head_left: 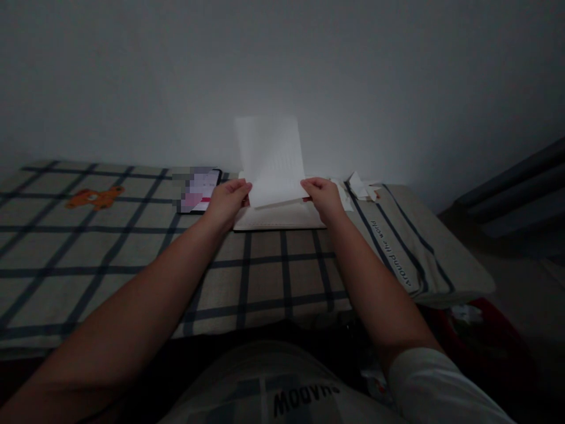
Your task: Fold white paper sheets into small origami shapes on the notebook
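Note:
A white sheet of paper [271, 159] stands upright in the middle of the view, lifted off an open notebook [278, 218] that lies on a checked cloth [132, 259]. My left hand [227, 200] pinches the sheet's lower left corner. My right hand [324, 195] pinches its lower right corner. Both arms reach forward over the cloth.
A phone [200, 189] with a lit screen lies just left of the notebook. Crumpled white paper scraps [362, 185] sit to the right by the wall. An orange bear print [95, 197] marks the cloth at the left. The cloth's edge drops off at the right.

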Available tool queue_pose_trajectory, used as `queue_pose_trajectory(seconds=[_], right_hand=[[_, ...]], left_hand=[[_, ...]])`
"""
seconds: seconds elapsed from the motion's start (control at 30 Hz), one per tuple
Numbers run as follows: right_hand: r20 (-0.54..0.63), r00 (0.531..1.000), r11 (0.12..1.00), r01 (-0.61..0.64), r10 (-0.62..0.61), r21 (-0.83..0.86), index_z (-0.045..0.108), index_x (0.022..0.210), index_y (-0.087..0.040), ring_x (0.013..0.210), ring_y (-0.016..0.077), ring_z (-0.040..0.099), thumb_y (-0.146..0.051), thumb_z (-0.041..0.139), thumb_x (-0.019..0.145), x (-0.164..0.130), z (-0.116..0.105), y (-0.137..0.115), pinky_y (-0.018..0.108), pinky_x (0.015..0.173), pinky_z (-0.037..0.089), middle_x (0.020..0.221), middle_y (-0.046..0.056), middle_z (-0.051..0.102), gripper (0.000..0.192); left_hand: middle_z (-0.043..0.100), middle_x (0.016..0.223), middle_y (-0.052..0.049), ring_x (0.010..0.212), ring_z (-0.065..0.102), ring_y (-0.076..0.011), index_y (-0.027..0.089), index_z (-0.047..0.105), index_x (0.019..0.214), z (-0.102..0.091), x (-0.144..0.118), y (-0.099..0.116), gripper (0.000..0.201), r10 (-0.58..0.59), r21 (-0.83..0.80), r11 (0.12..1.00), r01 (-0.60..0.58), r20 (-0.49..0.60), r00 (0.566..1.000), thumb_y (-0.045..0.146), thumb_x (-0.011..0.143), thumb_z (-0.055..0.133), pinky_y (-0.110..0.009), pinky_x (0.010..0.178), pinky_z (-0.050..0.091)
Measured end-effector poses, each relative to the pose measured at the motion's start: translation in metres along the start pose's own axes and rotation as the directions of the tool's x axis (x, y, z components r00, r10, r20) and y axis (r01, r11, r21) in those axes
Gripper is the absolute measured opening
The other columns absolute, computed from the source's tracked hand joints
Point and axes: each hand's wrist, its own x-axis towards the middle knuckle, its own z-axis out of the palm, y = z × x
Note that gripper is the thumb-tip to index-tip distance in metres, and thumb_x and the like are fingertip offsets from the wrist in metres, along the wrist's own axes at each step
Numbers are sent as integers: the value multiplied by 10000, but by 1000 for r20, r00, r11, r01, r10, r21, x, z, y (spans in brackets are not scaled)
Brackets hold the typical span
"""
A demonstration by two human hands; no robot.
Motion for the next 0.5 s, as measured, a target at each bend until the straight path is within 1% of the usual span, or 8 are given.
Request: queue_pose_trajectory(seconds=[0.07,0.17,0.27,0.37,0.43,0.5], right_hand=[[4,1000,1000,-8,8,10,718,767,-184,676,119,610,-342,774,732,1,0,2,258,607,528,743,-3,705,171],[-7,1000,999,-19,19,34,744,793,-191,678,116,597,-423,791,698,4,-3,7,257,618,512,744,-9,700,255],[-13,1000,999,-26,27,41,758,818,-197,604,98,523,-477,782,683,9,-7,12,246,587,443,657,-37,635,311],[-29,999,1000,-17,17,2,756,822,-200,569,98,479,-463,788,672,12,-9,16,252,559,371,634,-43,619,305],[-35,999,1000,-6,5,-5,748,794,-198,566,102,479,-433,789,670,12,-8,16,260,563,356,631,-39,628,269],[-25,1000,1000,-10,10,12,744,779,-194,580,109,500,-397,791,665,11,-7,15,265,578,371,647,-33,651,238]], left_hand=[[661,654,6,520,515,-69,136,727,752,1,0,2,103,-21,5,1000,21,-24,999,95,816,657,-170,518,401],[637,614,10,498,500,-73,146,704,693,1,-2,6,120,-37,14,999,37,-20,999,91,794,669,-180,504,390],[553,526,31,449,427,-70,156,661,618,1,-6,9,145,-72,60,996,71,28,997,103,747,701,-186,457,332],[479,480,48,426,378,-65,170,589,532,2,-9,10,220,-129,40,991,127,84,988,69,705,679,-187,449,327],[461,483,52,437,395,-66,178,532,497,3,-9,11,262,-140,-3,990,140,82,987,36,680,656,-183,460,346],[522,541,39,482,470,-78,177,544,531,3,-8,10,239,-140,-32,989,142,62,988,46,689,666,-181,476,378]])
